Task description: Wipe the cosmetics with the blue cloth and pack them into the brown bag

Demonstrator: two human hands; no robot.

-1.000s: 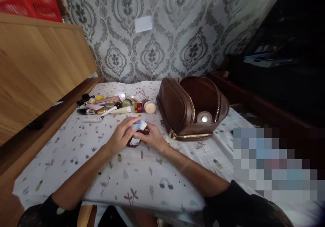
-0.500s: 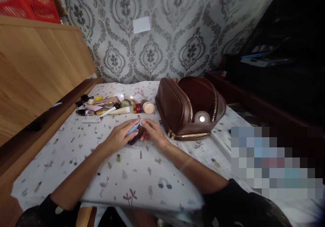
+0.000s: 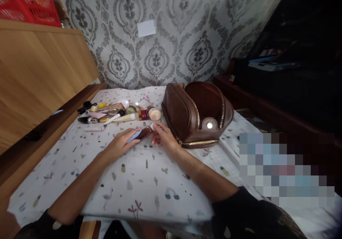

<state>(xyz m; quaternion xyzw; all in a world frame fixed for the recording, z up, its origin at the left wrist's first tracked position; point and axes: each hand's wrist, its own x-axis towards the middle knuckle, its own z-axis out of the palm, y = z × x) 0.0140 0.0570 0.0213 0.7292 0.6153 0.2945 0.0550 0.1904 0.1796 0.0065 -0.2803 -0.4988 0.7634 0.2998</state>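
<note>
Over the near middle of the table, my left hand (image 3: 123,143) is closed around a light blue piece (image 3: 134,136) and one end of a dark brown, glossy bottle (image 3: 145,132). Whether the blue piece is part of the bottle or separate, I cannot tell. My right hand (image 3: 163,135) pinches the small white end of the bottle between thumb and fingertips, its other fingers curled below. Just right of that hand stands a brown cosmetic bag (image 3: 184,116), its top unzipped and gaping. Beyond my hands lie several makeup brushes (image 3: 104,119) and a round beige jar (image 3: 154,114).
A white patterned cloth (image 3: 139,189) covers the table. A small red and gold jar (image 3: 143,115) and a pale pink tube (image 3: 94,128) lie among the cosmetics. Wooden furniture (image 3: 45,60) borders the left, with a red basket (image 3: 34,3) on top. Patterned wallpaper (image 3: 157,60) rises behind.
My hands have drawn slightly apart, the left moving left, so more of the dark bottle shows between them. The bottle now lies at a flatter slant. The whole view has shifted slightly.
</note>
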